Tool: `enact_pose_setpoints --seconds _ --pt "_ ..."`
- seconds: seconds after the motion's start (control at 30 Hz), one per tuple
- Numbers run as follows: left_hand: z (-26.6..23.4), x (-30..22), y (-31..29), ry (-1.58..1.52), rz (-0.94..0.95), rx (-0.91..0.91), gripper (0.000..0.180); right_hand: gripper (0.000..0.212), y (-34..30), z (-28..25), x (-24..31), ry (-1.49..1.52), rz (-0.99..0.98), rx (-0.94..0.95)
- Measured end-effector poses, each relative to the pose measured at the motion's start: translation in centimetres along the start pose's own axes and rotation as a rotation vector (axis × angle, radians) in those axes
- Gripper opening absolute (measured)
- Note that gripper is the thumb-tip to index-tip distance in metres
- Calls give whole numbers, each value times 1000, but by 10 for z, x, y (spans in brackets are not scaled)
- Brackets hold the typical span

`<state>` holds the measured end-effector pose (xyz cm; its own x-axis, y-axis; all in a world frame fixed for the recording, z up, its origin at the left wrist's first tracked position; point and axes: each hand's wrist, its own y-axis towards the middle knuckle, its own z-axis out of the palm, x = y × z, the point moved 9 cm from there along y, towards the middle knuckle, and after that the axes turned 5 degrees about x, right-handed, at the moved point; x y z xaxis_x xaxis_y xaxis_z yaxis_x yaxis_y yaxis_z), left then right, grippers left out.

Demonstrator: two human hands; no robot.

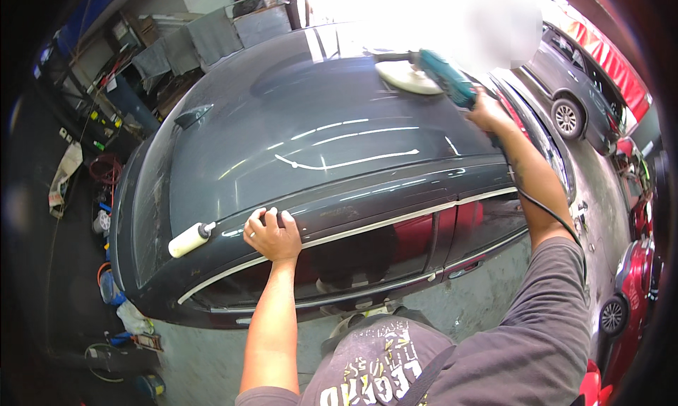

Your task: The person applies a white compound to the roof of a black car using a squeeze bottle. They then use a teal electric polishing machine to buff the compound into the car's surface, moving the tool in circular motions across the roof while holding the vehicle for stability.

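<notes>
A teal power polisher (446, 76) is in my right hand (487, 110), its fingers wrapped round the handle end. Its pale round polishing pad (408, 78) is over the far right part of the dark grey car roof (240, 141); I cannot tell whether it presses on the paint. With fingers apart and slightly bent, my left hand (272, 234) rests on the near edge of the roof and holds nothing. Left of that hand, a squeeze bottle (191, 240) of pale yellow liquid with a dark cap lies on its side. A curved white line of paste (339, 166) marks the roof's middle.
The polisher's black cord (547, 209) runs along my right arm. A fin antenna (193, 115) stands on the roof's left part. A grey car (575, 88) and a red car (625, 303) stand at right. Hoses, cloths and tools crowd the left side. Bright light washes out the far side.
</notes>
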<state>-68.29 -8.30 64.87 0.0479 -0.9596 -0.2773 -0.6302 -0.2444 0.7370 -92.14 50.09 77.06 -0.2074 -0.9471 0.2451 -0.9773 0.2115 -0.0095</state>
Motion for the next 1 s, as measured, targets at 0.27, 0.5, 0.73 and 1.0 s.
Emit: enact_pose_setpoints --seconds 0.27,0.5,0.73,1.0 --pt "-2 2 1 54 -2 -10 19 96 -76 23 132 2 -214 130" --pt "-1 2 -1 51 -19 -4 22 94 -83 3 57 29 -167 89" --pt "-5 3 -1 39 -30 3 22 104 -71 -17 -69 108 149 10" --pt "-4 -2 1 23 -9 -9 23 104 -92 -19 -182 133 386 -27"
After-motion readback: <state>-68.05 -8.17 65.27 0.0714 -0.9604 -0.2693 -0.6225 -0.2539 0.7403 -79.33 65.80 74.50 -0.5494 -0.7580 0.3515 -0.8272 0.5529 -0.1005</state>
